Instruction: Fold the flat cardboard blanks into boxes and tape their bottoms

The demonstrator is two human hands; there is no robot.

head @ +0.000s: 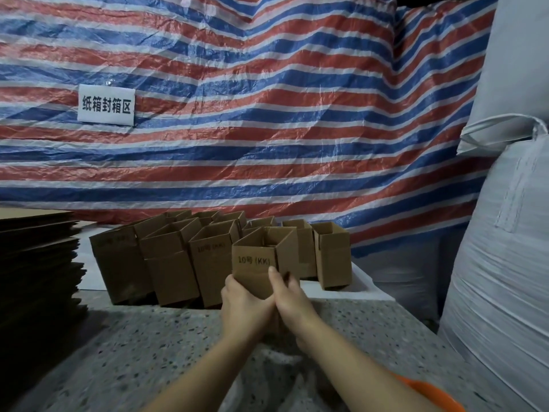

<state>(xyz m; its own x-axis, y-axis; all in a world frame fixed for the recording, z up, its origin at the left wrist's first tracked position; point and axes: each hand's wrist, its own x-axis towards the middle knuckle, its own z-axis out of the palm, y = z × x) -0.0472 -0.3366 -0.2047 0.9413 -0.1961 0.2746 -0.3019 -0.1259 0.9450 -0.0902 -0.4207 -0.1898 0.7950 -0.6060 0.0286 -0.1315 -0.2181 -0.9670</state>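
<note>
At the far left edge of the frame, in shadow, a stack of flat cardboard blanks [38,257] rises from the speckled floor [142,346]. To its right, in the middle of the frame, a cluster of folded boxes [166,257] stands upright with open tops, packed side by side, some on a white sheet [350,288]; two more boxes stand at the cluster's right end. In front of them, just right of centre, is the box in hand [256,263], a small brown carton printed "10号 (KK)", upright with its open top facing up and one corner turned toward the camera. Both bare forearms reach up from the bottom of the frame and converge at its lower part. The left hand [245,301] wraps the box's lower left face, fingers curled round the far side and thumb lying along the near face. The right hand [292,298] meets it at the near corner, its thumb pressed upright against the front edge and its fingers curled round the right face, so both hands grasp the box; whether its bottom touches the floor cannot be told, as the hands hide it. Behind everything hangs a red, white and blue striped tarp [267,114] carrying a white sign [106,105] at the upper left. Large white bulk bags [505,233] fill the right side, and an orange object [430,394] shows at the bottom right.
</note>
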